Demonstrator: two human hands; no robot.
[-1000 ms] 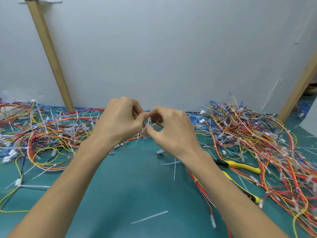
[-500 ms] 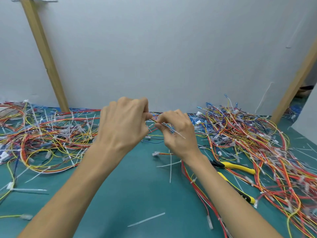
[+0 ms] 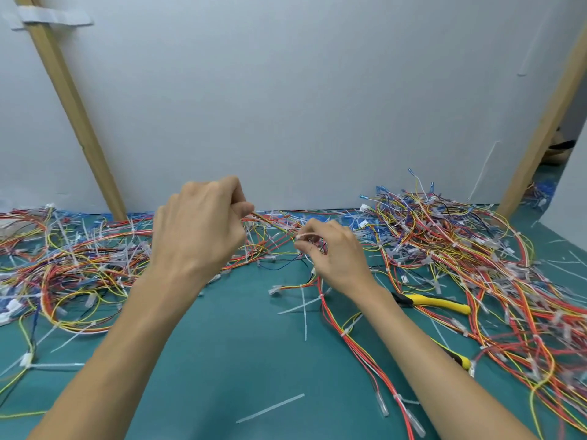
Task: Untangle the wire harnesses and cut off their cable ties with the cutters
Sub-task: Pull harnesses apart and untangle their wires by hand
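On the left, a heap of wires [image 3: 63, 258] is lying on the green mat [image 3: 222, 344]. Our left hand [image 3: 200, 230] is curling its fingers and pinching a thin wire bundle [image 3: 273, 223], lifted above the mat. The bundle is running across to our right hand [image 3: 336, 254], whose fingertips are pinching it at a white cable tie [image 3: 304, 235]. The yellow-handled cutters [image 3: 435, 301] are lying just beside our right forearm, near a second heap [image 3: 476, 249] of wires.

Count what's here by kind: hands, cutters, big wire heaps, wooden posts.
Hands: 2, left hand, right hand
Cutters: 1
Wire heaps: 2, left heap, right heap
Wooden posts: 2, left post, right post
Total: 7
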